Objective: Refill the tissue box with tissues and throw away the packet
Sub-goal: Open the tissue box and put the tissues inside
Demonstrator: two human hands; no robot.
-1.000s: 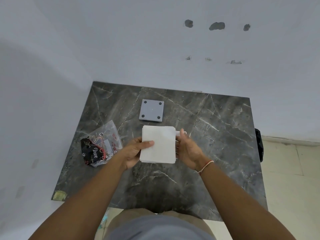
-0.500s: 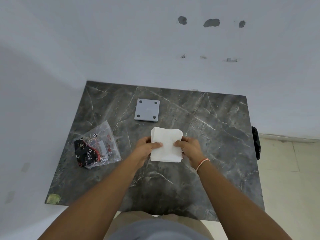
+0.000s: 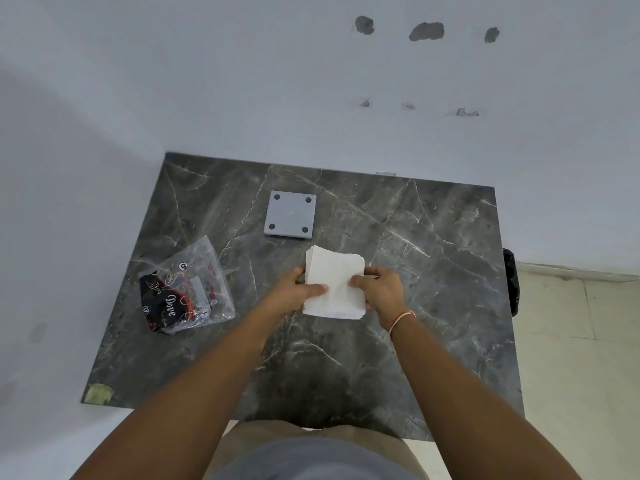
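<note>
A stack of white tissues (image 3: 335, 282) is held between both hands over the middle of the dark marble table (image 3: 433, 271). My left hand (image 3: 294, 292) grips its left edge with the thumb on top. My right hand (image 3: 379, 291) grips its right edge the same way. Whether the stack rests on the table or on something beneath it is hidden. A grey square plate with four dark dots (image 3: 290, 215), likely part of the tissue box, lies flat just beyond the stack. The clear plastic packet with black and red print (image 3: 183, 289) lies crumpled to the left.
The table stands against a white wall (image 3: 311, 98) at the back and left. A black bag (image 3: 510, 282) hangs past the table's right edge above a pale tiled floor (image 3: 571, 341). A scrap of greenish tape (image 3: 98, 393) marks the near left corner.
Both hands have brought the tissue stack down and slightly away from me, toward the table. The packet and the grey plate have not moved.
</note>
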